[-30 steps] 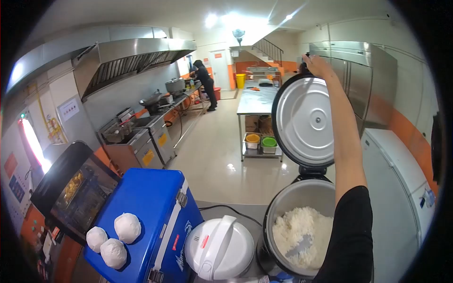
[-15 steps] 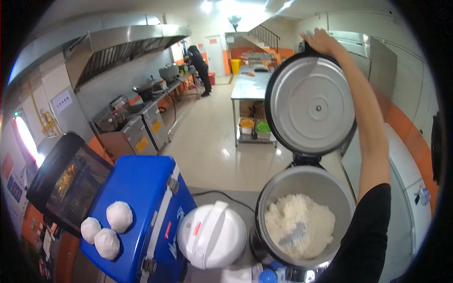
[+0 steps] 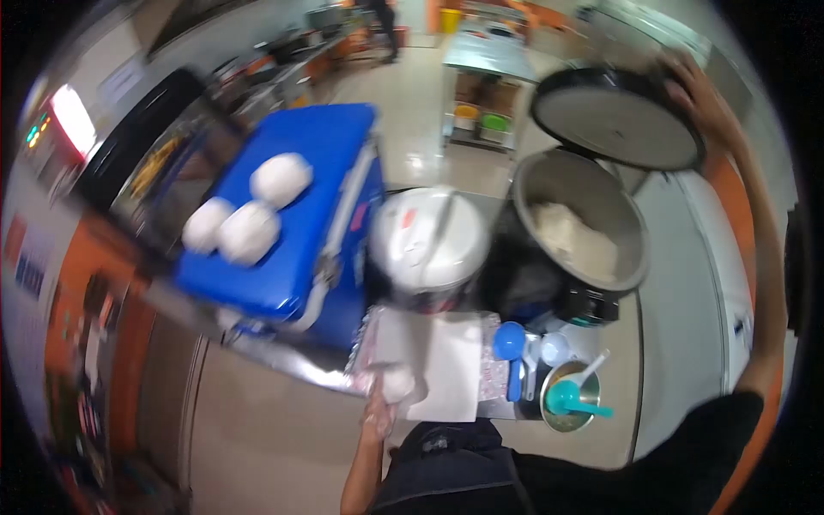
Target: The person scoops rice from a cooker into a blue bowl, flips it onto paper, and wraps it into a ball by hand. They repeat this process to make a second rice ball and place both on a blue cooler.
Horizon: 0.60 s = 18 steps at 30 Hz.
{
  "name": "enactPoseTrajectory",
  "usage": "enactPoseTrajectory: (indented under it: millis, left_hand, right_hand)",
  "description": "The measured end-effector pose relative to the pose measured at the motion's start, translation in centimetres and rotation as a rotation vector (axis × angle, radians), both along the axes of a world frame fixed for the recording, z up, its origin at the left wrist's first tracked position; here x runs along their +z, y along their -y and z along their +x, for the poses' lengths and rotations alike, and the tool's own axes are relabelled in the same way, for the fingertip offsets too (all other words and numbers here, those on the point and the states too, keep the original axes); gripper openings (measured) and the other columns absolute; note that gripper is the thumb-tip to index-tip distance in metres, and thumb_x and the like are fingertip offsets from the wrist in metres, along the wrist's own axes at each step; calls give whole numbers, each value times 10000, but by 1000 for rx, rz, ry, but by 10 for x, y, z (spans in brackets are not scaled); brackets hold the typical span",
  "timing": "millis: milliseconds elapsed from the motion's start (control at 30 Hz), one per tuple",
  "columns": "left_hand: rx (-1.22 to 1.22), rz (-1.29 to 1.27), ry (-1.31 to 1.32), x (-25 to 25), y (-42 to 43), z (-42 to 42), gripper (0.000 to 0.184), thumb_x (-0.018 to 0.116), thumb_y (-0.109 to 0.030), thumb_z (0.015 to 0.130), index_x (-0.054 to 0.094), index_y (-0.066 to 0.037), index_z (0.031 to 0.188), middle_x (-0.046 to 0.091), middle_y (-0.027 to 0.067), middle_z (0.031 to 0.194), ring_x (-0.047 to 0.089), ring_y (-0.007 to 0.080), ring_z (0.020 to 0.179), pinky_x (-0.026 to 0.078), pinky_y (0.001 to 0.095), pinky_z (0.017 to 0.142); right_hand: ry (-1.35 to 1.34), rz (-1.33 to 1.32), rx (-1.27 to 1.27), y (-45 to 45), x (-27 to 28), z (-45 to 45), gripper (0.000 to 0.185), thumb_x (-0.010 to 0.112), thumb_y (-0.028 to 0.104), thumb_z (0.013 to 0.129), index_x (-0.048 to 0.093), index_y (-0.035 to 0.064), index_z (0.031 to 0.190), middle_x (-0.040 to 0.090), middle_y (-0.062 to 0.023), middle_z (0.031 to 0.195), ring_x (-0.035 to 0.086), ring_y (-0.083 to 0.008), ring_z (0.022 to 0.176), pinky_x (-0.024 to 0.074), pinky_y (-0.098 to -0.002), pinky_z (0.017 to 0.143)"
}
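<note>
My right hand (image 3: 687,86) grips the far right edge of the rice cooker's round lid (image 3: 618,124), which is tilted partway down over the pot. Cooked white rice (image 3: 571,240) lies inside the large rice cooker (image 3: 639,249). Low in the view, my left hand (image 3: 378,418) has its fingers around a white wrapped ball (image 3: 397,384), somewhat blurred, at the left edge of a white paper sheet (image 3: 438,343). Several similar white balls (image 3: 249,233) rest on a blue cooler box (image 3: 330,142). Between the cooler and the rice cooker stands a smaller white cooker (image 3: 412,227).
A blue scoop (image 3: 509,343) lies right of the paper, beside a metal bowl (image 3: 562,422) with a teal ladle (image 3: 566,399). A glass display case (image 3: 159,163) stands left of the cooler. Farther off are a steel table (image 3: 489,56) and a person (image 3: 382,26).
The lid has come down from upright to a slant, with my right hand on its edge. My view has tipped downward, bringing my left hand, the white ball and the paper into sight.
</note>
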<state>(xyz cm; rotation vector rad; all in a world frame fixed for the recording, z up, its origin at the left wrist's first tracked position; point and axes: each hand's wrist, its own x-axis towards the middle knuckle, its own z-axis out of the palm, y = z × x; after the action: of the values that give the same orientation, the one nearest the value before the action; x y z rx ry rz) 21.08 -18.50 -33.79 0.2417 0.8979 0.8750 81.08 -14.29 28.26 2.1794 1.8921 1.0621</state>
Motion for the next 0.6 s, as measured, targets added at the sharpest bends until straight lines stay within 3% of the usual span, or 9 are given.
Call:
enactPoseTrajectory:
  millis: [33, 67, 100, 167, 300, 433, 533, 600]
  left_hand:
    - [-15, 1, 51, 20, -5, 8, 619, 600, -434, 992, 445, -57, 1458, 581, 117, 1373, 573, 228, 1252, 426, 345, 1107]
    - [-37, 6, 105, 32, -5, 8, 638, 629, -448, 977, 447, -63, 1453, 584, 110, 1373, 585, 230, 1240, 432, 364, 1106]
    - [16, 16, 117, 37, -1, 2, 638, 629, -448, 977, 447, -63, 1453, 584, 110, 1373, 585, 230, 1240, 432, 364, 1106]
    - [-32, -63, 130, 44, 6, -9, 653, 626, -462, 976, 426, -82, 1469, 580, 102, 1383, 569, 254, 1270, 433, 468, 1098]
    - [-68, 41, 74, 21, 51, -60, 633, 572, -526, 985, 448, -119, 1453, 580, 98, 1396, 572, 287, 1278, 448, 543, 1059]
    - [150, 44, 80, 8, 113, -110, 577, 553, -467, 1011, 491, -28, 1380, 630, 125, 1313, 654, 316, 1145, 499, 509, 1031]
    - [195, -55, -24, 67, 160, -155, 547, 570, -429, 1012, 495, -14, 1360, 634, 147, 1286, 665, 309, 1117, 542, 497, 995]
    - [329, -37, -22, 68, 185, -173, 590, 554, -455, 1011, 463, 5, 1370, 613, 183, 1302, 653, 325, 1136, 526, 494, 1027]
  right_hand:
    - [88, 30, 119, 11, -20, 17, 636, 429, 598, 1001, 414, 231, 1521, 312, -190, 1595, 314, -420, 1459, 274, -487, 1192]
    - [117, 37, 75, 31, -40, -28, 587, 493, 479, 1017, 428, 148, 1498, 349, -216, 1561, 343, -423, 1437, 306, -480, 1170]
    - [83, 5, 116, 41, -50, -40, 605, 497, 490, 1008, 416, 152, 1504, 344, -200, 1560, 339, -437, 1433, 317, -488, 1165]
    - [90, 9, 101, 54, -76, -58, 635, 521, 497, 992, 410, 140, 1504, 369, -202, 1520, 346, -438, 1415, 339, -496, 1148]
    - [128, 59, 274, 72, -125, -78, 637, 614, 400, 961, 405, 143, 1505, 382, -189, 1464, 341, -438, 1381, 359, -532, 1116]
    - [84, 94, 223, 93, -168, -116, 670, 653, 385, 934, 407, 150, 1511, 366, -162, 1481, 302, -428, 1421, 351, -553, 1133]
    - [144, 132, 231, 103, -200, -124, 681, 668, 362, 923, 405, 145, 1512, 368, -152, 1502, 315, -413, 1426, 326, -549, 1158]
    - [111, 121, 277, 111, -212, -136, 678, 659, 347, 928, 397, 144, 1520, 360, -146, 1535, 316, -397, 1438, 297, -540, 1179]
